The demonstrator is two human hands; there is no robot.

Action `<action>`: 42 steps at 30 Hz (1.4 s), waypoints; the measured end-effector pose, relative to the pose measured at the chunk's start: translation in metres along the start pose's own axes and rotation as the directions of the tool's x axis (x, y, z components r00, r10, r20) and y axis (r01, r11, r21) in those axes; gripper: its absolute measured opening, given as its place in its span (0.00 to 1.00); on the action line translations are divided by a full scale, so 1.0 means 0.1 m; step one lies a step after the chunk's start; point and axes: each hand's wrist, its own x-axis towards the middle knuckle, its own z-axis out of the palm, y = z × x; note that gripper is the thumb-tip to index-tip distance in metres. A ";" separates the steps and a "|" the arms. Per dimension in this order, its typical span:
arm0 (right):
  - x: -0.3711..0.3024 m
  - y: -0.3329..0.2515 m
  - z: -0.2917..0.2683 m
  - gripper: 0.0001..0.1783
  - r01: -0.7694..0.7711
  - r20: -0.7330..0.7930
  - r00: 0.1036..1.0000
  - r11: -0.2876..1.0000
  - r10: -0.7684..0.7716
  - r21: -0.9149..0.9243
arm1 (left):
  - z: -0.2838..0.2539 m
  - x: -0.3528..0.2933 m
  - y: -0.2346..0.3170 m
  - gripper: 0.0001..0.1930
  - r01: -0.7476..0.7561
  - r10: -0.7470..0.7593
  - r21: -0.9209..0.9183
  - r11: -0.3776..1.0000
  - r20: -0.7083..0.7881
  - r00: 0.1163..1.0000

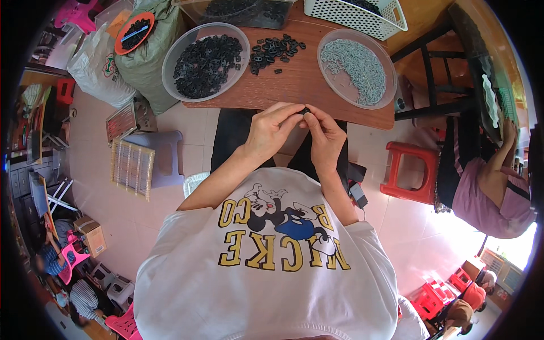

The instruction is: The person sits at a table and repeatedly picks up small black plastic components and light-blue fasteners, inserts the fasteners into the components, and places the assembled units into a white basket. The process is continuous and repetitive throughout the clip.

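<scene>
My left hand point(271, 131) and my right hand point(325, 136) meet just off the front edge of the wooden table point(283, 85). Between their fingertips they pinch a small black plastic part point(305, 110), mostly covered by the fingers. On the table to the left, a round clear tub point(245, 42) holds many black plastic pieces point(207, 65). Beside it lies a loose scatter of flat black oval pieces point(277, 51) with holes. At the right, another round tub point(391, 85) holds a heap of small silvery pins or screws point(360, 71).
At the table's back stand a white perforated basket point(351, 25) and a clear bin point(238, 14) of black parts. Sacks point(153, 62) and a grey stool point(161, 156) are at left. A red stool point(409, 170) stands right, near a person in a mauve top point(490, 195).
</scene>
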 end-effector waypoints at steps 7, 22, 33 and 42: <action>0.09 0.00 -0.03 0.13 -0.015 -0.017 1.000 0.998 0.016 0.068 | 0.03 0.13 -0.01 0.09 0.354 -0.336 -0.380 0.855 0.115 0.935; 0.34 0.10 -0.12 0.14 -0.078 0.100 0.991 0.996 0.083 -0.051 | 0.28 2.63 -0.01 0.16 -0.118 0.115 0.048 0.992 0.048 0.992; 1.13 0.46 0.44 0.10 0.496 0.310 0.863 0.556 -0.399 -0.667 | -0.25 1.81 0.19 0.23 0.122 -0.106 -0.088 0.989 0.167 0.980; 1.07 0.39 0.41 0.04 0.477 0.376 0.879 0.558 -0.294 -0.679 | -0.33 1.05 -0.23 0.11 0.385 -0.356 -0.186 0.904 0.168 0.919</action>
